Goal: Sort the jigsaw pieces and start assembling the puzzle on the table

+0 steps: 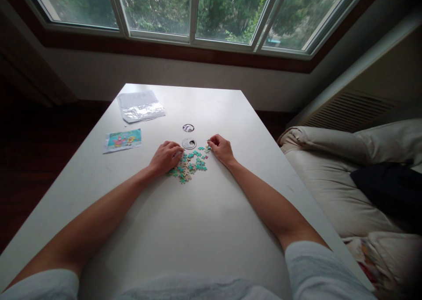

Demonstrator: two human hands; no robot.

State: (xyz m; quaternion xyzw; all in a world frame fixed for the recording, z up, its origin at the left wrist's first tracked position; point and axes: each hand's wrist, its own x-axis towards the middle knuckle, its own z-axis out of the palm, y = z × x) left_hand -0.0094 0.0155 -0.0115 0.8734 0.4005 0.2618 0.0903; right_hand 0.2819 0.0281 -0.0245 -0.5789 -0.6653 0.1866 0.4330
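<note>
A small heap of loose puzzle pieces (191, 164), mostly teal with some beige, lies in the middle of the white table (198, 229). My left hand (165, 157) rests on the heap's left side with its fingers curled over the pieces. My right hand (220, 148) is at the heap's upper right, fingers pinched together on a puzzle piece (207, 149). Both forearms stretch across the table from the near edge.
A cartoon reference picture (122, 140) lies to the left. A crumpled clear plastic bag (140, 106) lies farther back. Two small round lids (189, 143) sit just beyond the heap. A cream sofa (346, 181) with a dark cloth (389, 190) stands right of the table. Windows run along the far wall.
</note>
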